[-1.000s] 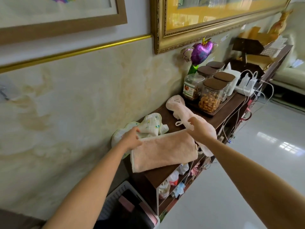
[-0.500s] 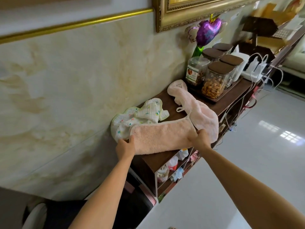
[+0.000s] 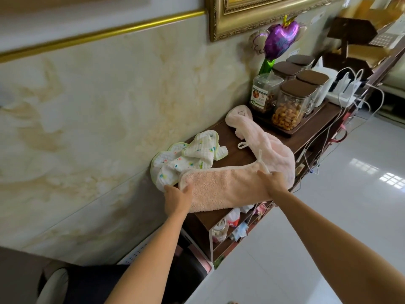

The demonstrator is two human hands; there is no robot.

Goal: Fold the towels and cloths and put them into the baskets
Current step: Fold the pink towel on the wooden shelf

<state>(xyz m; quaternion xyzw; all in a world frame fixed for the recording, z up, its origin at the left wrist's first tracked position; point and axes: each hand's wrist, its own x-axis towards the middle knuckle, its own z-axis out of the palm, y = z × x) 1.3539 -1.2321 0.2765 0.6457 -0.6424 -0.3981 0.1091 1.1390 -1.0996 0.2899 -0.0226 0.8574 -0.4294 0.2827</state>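
Note:
A folded peach towel (image 3: 223, 187) lies as a long strip across the near end of the dark wooden shelf top (image 3: 238, 154). My left hand (image 3: 177, 199) grips its left end, thumb on top. My right hand (image 3: 274, 183) holds its right end, by a small hanging loop. A paler pink towel (image 3: 265, 143) lies unfolded behind it, partly under the peach one. A crumpled white cloth with coloured dots (image 3: 186, 157) sits against the wall. A white perforated basket (image 3: 138, 252) stands on the floor below, mostly hidden by my left arm.
Several glass jars with brown lids (image 3: 291, 102) stand on a tray at the shelf's far end, beside a purple balloon (image 3: 280, 38) and white chargers with cables (image 3: 346, 88). Lower shelves hold small items (image 3: 232, 224). Tiled floor (image 3: 328, 205) lies to the right.
Both hands came from the towel's far edge to its near side, bringing that edge over, so the peach towel is now a narrower strip. The view tilted downward.

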